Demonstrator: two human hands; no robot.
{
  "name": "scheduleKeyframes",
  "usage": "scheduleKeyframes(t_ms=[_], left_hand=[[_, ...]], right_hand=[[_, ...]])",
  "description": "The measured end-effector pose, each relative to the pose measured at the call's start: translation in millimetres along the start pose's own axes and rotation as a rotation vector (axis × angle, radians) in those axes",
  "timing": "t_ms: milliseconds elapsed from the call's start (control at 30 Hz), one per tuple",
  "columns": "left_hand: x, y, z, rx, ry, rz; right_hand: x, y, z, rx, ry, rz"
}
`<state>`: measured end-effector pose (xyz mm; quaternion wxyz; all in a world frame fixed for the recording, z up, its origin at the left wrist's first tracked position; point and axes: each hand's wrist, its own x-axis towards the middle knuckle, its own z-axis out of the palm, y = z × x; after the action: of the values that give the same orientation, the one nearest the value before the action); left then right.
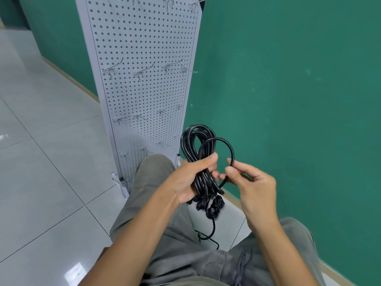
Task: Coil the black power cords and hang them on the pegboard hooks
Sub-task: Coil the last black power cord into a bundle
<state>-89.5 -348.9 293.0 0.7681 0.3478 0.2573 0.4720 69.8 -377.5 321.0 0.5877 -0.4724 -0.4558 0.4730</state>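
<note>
Coil mostly done: left hand [191,178] grips the bundled black power cord [198,153] just in front of the pegboard [144,48] base; right hand [247,182] pinches the last loop. Tail dangles unwound. Hooks [142,73] all bare, nothing hung yet.

black power cord [203,162]: glossy round cable, gathered into a bundle of several long loops, standing roughly upright with its looped top rising just beside the pegboard's lower right edge; one free strand is arching out to the right; lower loops and a plug end are hanging down, a tail trailing below.
pegboard [144,83]: white perforated panel, standing upright, carrying rows of bare metal hooks [142,72].
</note>
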Motion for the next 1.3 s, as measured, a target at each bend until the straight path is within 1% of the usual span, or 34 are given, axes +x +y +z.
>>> scheduleKeyframes(t_ms=[100, 200, 300, 433, 533, 600, 667, 800, 867, 933, 1033, 1133, 1200, 1300], left_hand=[[-2.4, 0.4, 7.2, 0.038, 0.011, 0.034], [-6.1, 4.3, 10.3, 0.118, 0.036, 0.084], [-7.8, 7.7, 7.2, 0.174, 0.016, 0.071], [-8.0, 10.9, 2.9, 0.24, -0.046, 0.063], [-9.9, 12.2, 4.5, 0.305, -0.1, 0.08], [-10.5, 11.7, 7.4, 0.351, -0.106, 0.112], [-9.7, 8.6, 11.2, 0.355, -0.079, 0.157], [-6.3, 2.1, 18.5, 0.291, -0.027, 0.184], [-5.5, 1.0, 20.0, 0.208, -0.032, 0.133], [-5.0, 1.1, 20.1, 0.151, -0.047, 0.075], [-1.4, -1.3, 16.6, 0.122, -0.042, 0.057], [1.7, -3.7, 17.9, 0.077, 0.038, 0.084], [2.3, -1.4, 17.1, 0.006, 0.092, 0.092], [3.7, 8.6, 10.6, -0.142, 0.12, 0.12]], right_hand=[[-0.5, -10.2, 1.1, 0.0, 0.003, -0.017], [-1.1, -14.8, 3.4, -0.131, -0.036, -0.114], [-1.3, -18.6, 7.6, -0.186, -0.065, -0.153], [4.5, -25.5, 11.8, -0.199, -0.065, -0.1], [7.7, -30.9, 15.9, -0.118, -0.083, -0.036], [7.3, -33.1, 19.9, -0.098, -0.076, -0.021], [6.3, -33.3, 22.8, -0.096, -0.048, -0.04], [5.2, -25.6, 24.9, -0.116, 0.007, -0.106], [6.1, -19.6, 23.7, -0.162, 0.037, -0.117], [7.7, -19.2, 24.1, -0.188, 0.068, -0.089], [8.5, -25.9, 28.7, -0.139, 0.076, -0.046], [9.4, -28.9, 32.2, -0.043, 0.079, -0.033], [11.7, -20.4, 29.5, -0.043, 0.012, -0.003], [9.1, 4.2, 23.9, -0.211, -0.201, 0.118]])
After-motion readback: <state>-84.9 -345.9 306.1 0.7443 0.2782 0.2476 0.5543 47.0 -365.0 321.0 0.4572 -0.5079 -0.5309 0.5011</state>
